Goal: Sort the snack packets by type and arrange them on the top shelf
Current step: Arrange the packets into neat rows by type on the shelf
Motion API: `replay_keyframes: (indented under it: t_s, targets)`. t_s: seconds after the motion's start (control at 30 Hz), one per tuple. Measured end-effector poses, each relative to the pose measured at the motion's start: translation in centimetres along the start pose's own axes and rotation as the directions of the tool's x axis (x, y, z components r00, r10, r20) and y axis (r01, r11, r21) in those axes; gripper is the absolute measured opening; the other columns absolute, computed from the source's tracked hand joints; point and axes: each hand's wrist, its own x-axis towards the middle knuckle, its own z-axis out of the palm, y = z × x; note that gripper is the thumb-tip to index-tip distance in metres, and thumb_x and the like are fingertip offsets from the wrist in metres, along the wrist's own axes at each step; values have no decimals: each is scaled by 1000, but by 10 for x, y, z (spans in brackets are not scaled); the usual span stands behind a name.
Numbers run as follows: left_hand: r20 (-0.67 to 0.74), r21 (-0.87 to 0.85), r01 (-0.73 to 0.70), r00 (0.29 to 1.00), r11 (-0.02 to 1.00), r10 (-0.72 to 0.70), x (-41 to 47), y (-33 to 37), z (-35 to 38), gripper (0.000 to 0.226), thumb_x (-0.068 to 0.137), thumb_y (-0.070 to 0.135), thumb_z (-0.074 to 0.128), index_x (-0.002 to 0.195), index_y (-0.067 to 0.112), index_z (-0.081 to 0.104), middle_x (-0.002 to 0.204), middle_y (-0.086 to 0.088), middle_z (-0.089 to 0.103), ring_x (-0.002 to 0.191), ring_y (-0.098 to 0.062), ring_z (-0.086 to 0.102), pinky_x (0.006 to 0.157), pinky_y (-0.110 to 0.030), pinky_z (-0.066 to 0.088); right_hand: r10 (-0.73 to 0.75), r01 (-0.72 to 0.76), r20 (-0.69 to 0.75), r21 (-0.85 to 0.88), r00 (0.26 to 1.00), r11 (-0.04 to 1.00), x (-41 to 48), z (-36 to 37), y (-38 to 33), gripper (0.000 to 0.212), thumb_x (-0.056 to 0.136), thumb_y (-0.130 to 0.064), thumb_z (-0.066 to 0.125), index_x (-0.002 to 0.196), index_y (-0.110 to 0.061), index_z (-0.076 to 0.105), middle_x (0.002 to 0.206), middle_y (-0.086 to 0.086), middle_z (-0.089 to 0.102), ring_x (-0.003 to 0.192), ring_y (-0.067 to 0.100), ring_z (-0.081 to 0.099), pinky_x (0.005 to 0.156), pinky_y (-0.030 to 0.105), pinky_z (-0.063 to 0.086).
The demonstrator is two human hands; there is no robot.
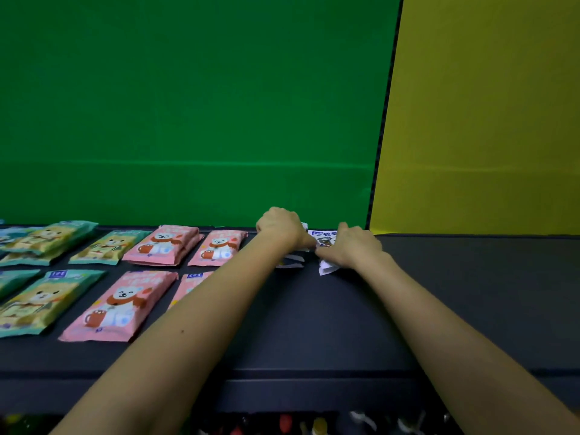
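Note:
Both my arms reach to the back of the dark top shelf [314, 324]. My left hand [279, 226] lies curled over a white snack packet [292, 260], of which only the lower edge shows. Right beside it, my right hand [351, 246] holds another white packet with dark print [324, 240]. Left of my hands, pink bear packets lie in two rows: a small stack [163, 244] and a single one [218, 248] at the back, two more [119, 304] in front. Teal bear packets [106, 248] fill the far left, one large one [44, 301] in front.
A green wall [188, 105] stands behind the shelf and a yellow wall [486, 120] at the right. The shelf's right half [486, 293] is bare dark surface. Below the front edge, blurred items [314, 425] show on a lower level.

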Motion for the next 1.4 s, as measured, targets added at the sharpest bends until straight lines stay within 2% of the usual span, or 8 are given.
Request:
replay_keyframes:
  t_s: [0.23, 0.5, 0.67, 0.8, 1.0, 1.13, 1.23, 1.4]
  targets:
    - [-52, -37, -71, 996, 997, 69, -71, -30, -16, 74, 80, 60, 53, 127, 5, 38, 129, -19, 41, 119, -37, 47, 93, -40, 42, -164, 178, -116, 129, 980, 976, -71, -25, 37, 62, 86, -55, 44, 135, -16, 37, 130, 13, 43, 119, 32, 43, 93, 37, 37]
    - [116, 128, -211, 974, 969, 197, -140, -32, 7, 69, 87, 67, 29, 129, 12, 35, 137, -10, 34, 119, -32, 48, 91, -37, 40, -238, 241, 59, -61, 970, 969, -128, -4, 45, 66, 85, -70, 27, 134, -28, 39, 132, 2, 39, 124, 21, 39, 96, 37, 38]
    - [268, 48, -469, 857, 882, 441, -135, -58, 2, 67, 93, 60, 16, 150, 29, 0, 159, 1, -8, 147, -17, -4, 120, -35, 6, -515, 478, 197, 209, 834, 853, -120, -10, 73, 67, 89, -59, 36, 147, -39, 12, 154, -25, -10, 142, -6, -5, 117, 21, 8]
    - [375, -93, -499, 784, 861, 495, -134, -70, 13, 63, 94, 58, 17, 144, 41, -17, 154, 11, -26, 140, -5, -25, 112, -22, -12, -548, 495, 231, 253, 804, 832, -121, 3, 82, 65, 90, -57, 33, 146, -41, 6, 151, -28, -10, 137, -12, -16, 114, 16, 0]
    - [371, -79, -479, 800, 874, 472, -126, -67, 18, 60, 96, 55, 15, 145, 38, -15, 156, 7, -20, 143, -7, -20, 118, -30, -9, -519, 482, 199, 206, 831, 852, -112, 9, 71, 62, 91, -56, 30, 147, -37, 11, 148, -28, -4, 141, -6, -9, 119, 33, 10]
    - [229, -362, -300, 889, 882, 396, -106, -66, -7, 52, 99, 42, 27, 141, 12, 38, 149, -5, 35, 136, -17, 33, 104, -18, 21, -516, 478, 91, 269, 852, 836, -93, -17, 59, 39, 95, -41, 40, 122, -18, 59, 117, -6, 63, 108, 8, 57, 96, 25, 41]
    - [21, -430, -189, 975, 883, 219, -67, -73, -12, 41, 99, 35, 38, 117, 4, 57, 119, -13, 59, 110, -25, 54, 93, -30, 40, -422, 387, -36, 471, 906, 793, -58, -24, 39, 30, 95, -30, 47, 113, -12, 64, 102, 2, 69, 92, 16, 65, 86, 30, 51]
    - [157, -654, 59, 986, 755, 59, -5, -79, 2, 36, 94, 32, 49, 104, -2, 55, 104, -25, 56, 91, -30, 55, 82, -35, 42, -350, 272, 84, 474, 933, 838, -6, -15, -4, 31, 95, -28, 48, 111, -6, 64, 106, 14, 69, 97, 27, 65, 92, 43, 51]
